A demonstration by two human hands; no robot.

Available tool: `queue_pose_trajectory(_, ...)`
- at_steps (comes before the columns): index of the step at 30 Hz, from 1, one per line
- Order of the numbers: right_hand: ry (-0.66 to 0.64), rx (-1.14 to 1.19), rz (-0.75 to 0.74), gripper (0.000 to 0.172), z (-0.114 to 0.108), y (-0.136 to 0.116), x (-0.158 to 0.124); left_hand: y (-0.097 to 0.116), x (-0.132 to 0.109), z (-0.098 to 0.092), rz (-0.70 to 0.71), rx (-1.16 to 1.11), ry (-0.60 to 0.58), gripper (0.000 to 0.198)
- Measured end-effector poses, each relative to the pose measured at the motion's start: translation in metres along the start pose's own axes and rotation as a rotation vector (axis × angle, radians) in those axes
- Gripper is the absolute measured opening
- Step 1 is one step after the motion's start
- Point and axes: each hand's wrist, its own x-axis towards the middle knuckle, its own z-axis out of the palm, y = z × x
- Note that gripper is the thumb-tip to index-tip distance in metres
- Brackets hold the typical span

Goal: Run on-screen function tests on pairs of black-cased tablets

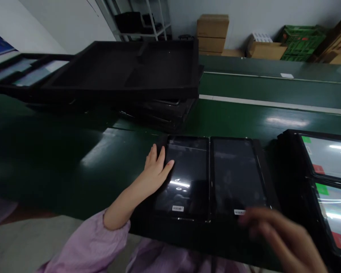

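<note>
Two dark-screened tablets, a left tablet (189, 170) and a right tablet (235, 170), lie side by side in a black foam tray (268, 182). Each bears a small white label near its lower edge. My left hand (156, 170) rests at the left tablet's left edge, fingers spread and thumb over the screen border. Blurred by motion, my right hand (287, 235) hovers at the lower right corner of the right tablet, close to its label (239, 212). Its fingers look bent, but whether they hold anything is unclear.
To the right, another black tray holds lit screens (329, 155) with green and red patches. Behind, a large black tray (108, 64) tops a stack on the green bench (230, 121). Cardboard boxes (212, 32) and a green crate (302, 40) stand by the wall.
</note>
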Motion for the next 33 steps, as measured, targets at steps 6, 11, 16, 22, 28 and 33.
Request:
queue_pose_trajectory(6, 0.616, -0.681, -0.202, 0.128, -0.051, 0.023, 0.116, 0.087, 0.044, 0.013, 0.321, 0.282, -0.132, 0.094)
queue_pose_trajectory(11, 0.577, -0.563, -0.100, 0.123, -0.053, 0.036, 0.138, 0.103, 0.070, 0.024, 0.440, 0.244, -0.093, 0.081)
queue_pose_trajectory(16, 0.573, -0.545, -0.102, 0.110, -0.052, 0.035, 0.127, 0.084, 0.069, 0.017, 0.449, 0.121, -0.048, 0.066)
queue_pose_trajectory(22, 0.575, -0.518, -0.088, 0.103, -0.046, 0.032, 0.126, 0.085, 0.066, 0.017, 0.281, 0.177, 0.091, 0.057)
queue_pose_trajectory(28, 0.579, -0.495, -0.061, 0.100, -0.046, 0.027, 0.126, 0.082, 0.072, 0.020, 0.289, 0.153, 0.178, 0.028)
queue_pose_trajectory(33, 0.548, -0.488, -0.059, 0.100, -0.050, 0.023, 0.130, 0.090, 0.071, 0.018, 0.274, 0.196, 0.170, 0.021)
